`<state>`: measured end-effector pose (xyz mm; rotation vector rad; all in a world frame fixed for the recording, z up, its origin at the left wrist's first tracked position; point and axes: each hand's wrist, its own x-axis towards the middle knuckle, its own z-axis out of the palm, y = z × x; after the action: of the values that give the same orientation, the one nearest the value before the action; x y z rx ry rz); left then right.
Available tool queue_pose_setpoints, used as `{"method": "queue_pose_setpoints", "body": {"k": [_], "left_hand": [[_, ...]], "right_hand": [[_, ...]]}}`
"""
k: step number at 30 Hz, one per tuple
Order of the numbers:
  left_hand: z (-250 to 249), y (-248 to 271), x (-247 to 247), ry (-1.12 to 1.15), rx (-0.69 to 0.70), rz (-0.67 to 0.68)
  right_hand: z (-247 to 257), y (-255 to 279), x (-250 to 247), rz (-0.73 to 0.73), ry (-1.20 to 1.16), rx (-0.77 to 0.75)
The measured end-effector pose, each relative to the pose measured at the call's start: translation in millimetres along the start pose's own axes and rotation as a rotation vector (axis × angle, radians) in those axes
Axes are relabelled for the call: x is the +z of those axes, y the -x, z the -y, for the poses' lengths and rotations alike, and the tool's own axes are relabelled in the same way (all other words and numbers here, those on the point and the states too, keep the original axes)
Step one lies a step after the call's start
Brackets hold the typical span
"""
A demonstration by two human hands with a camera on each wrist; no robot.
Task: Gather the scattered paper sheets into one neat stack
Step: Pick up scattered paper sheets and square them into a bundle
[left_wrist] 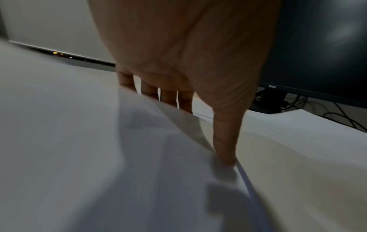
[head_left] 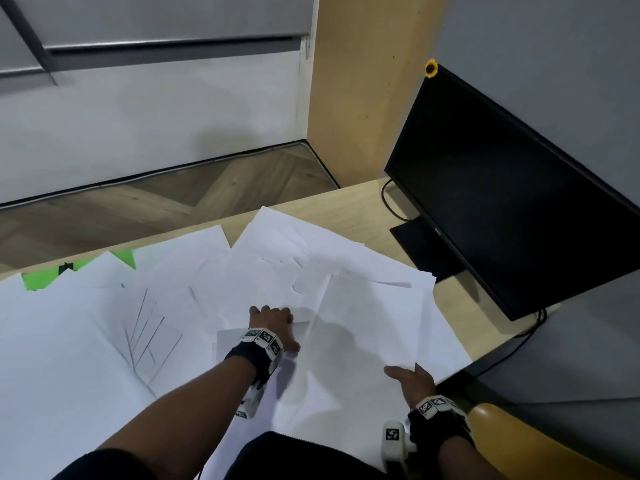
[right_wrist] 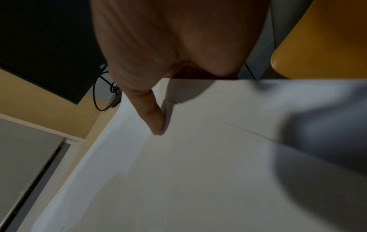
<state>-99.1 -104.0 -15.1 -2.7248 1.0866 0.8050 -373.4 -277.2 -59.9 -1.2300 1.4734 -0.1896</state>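
Observation:
Several white paper sheets (head_left: 173, 289) lie scattered and overlapping across the wooden desk (head_left: 349, 206). My left hand (head_left: 273, 322) rests on the sheets at the middle, fingers straight and pointing away. In the left wrist view its thumb (left_wrist: 224, 141) touches a sheet's edge, and a raised fold of paper (left_wrist: 139, 141) hides the fingertips. My right hand (head_left: 410, 375) pinches the near corner of one large sheet (head_left: 367, 327), which tilts up off the pile. The thumb (right_wrist: 155, 119) lies on top of that sheet (right_wrist: 198, 157), with the fingers hidden beneath it.
A black monitor (head_left: 512, 195) stands on the desk at the right, with cables (head_left: 388, 199) behind it. A green piece (head_left: 38, 280) shows under the sheets at the far left. A yellow chair (head_left: 519, 441) is at the lower right. Wooden floor lies beyond the desk's far edge.

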Motion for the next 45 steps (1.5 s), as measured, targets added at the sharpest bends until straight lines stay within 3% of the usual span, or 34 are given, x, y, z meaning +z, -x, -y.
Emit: {"method": "queue_pose_setpoints", "body": {"k": [4,12,20,24,32,39,45], "left_hand": [[-1.1,4.9,2.8,0.153,0.036,0.036],[-1.1,11.5,1.4,0.251,0.042,0.092],[0.4,9.0,2.4,0.281,0.067,0.216],[6.7,3.8,-4.9,0.245,0.082,0.191],[55.6,-11.6,-29.7,0.443,-0.127,-0.033],[57.5,-2.4,-4.0,0.739,-0.322,-0.019],[29.7,9.8,11.1,0.858,-0.302,0.004]], "right_hand": [[3.2,7.5,-1.4,-0.036,-0.015,-0.016],[9.8,16.3,-0.7,-0.053,-0.057,-0.019],[4.2,10.0,-2.1,-0.047,-0.038,0.007],[6.7,12.4,-2.7,-0.057,-0.028,-0.008],[5.3,10.8,-6.7,-0.083,-0.073,0.006],[13.4,15.2,8.3,-0.011,-0.058,0.011],[23.3,24.1,40.7,0.103,0.037,-0.027]]}}
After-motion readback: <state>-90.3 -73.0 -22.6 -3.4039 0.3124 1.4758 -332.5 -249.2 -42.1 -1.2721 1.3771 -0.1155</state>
